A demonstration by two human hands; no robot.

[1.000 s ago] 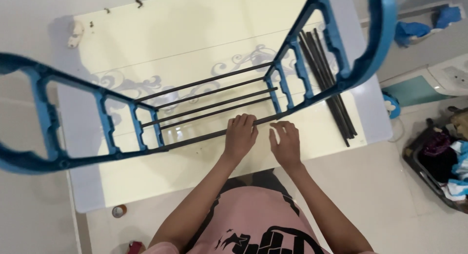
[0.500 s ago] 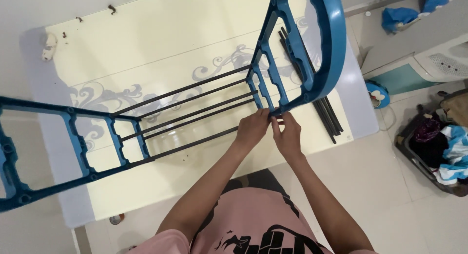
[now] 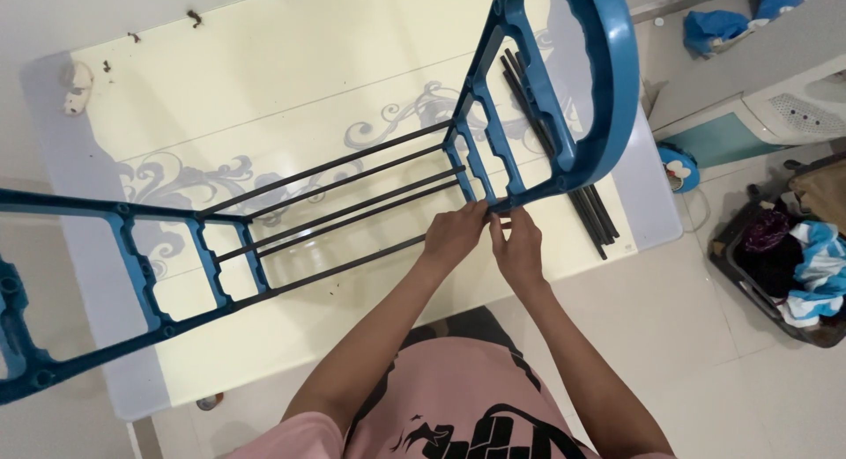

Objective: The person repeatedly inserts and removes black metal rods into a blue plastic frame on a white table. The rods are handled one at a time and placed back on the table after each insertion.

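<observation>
The blue plastic rack [image 3: 493, 151] stood across the pale table [image 3: 264, 80], its two ladder-like side frames joined by several thin black rods [image 3: 352, 190]. The right-hand frame [image 3: 564, 98] rose over the table's right edge, and the left-hand frame [image 3: 132, 265] hung out past the left edge towards the near corner. Compared with a second before, the whole rack sat further left in view and the right frame loomed larger and nearer, so either the rack had been swung round or the person had leaned towards that end.

The hands had shifted with it. A second earlier they had been resting on the nearest rod about midway along it; half a second on they had slid to the right frame, and now both were bunched at its lower corner, near the table's front edge. The left hand [image 3: 454, 234] was pinched around the end of the nearest rod just where it met the blue plastic. The right hand [image 3: 520, 248] was closed close beside it, fingertips on the same joint; what exactly it gripped I could not tell. To my eye the work had narrowed from handling the rod to seating its end in the frame.

A bundle of spare black rods [image 3: 582, 203] lay loose by the right edge, partly under the frame. A few small dark bits [image 3: 194, 18] sat near the far edge, and a small white object [image 3: 77, 85] lay by the far left corner.
</observation>
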